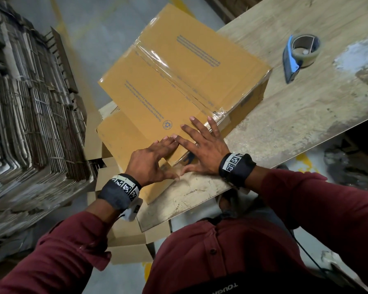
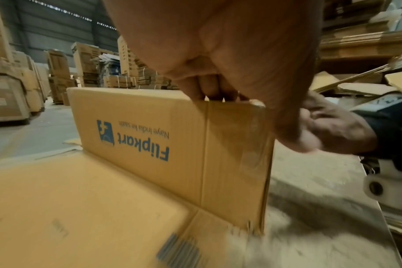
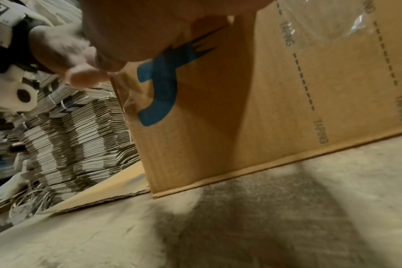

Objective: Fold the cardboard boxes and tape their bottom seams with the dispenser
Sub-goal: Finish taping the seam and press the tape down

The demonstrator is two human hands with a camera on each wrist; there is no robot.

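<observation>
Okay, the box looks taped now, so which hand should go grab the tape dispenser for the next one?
Right. The tape dispenser lies on the table on the right hand's side, with bare table between them. The left hand would have to cross over the box.

— Where are the two hands?

— Both are out in front of the person, close together. The left hand (image 1: 151, 159) lies palm down with its fingers (image 1: 165, 143) stretched forward. The right hand (image 1: 202, 149) is palm down too, its fingers (image 1: 200, 128) straight and spread wide.

— Do they touch?

— Yes. The fingertips meet, and the two thumbs meet lower down.

— What about the arms?

— Both arms reach forward in dark red sleeves. Each wrist has a dark band with black and white squares.

— Is either hand holding something?

— No, both are flat and pressing down.
</observation>
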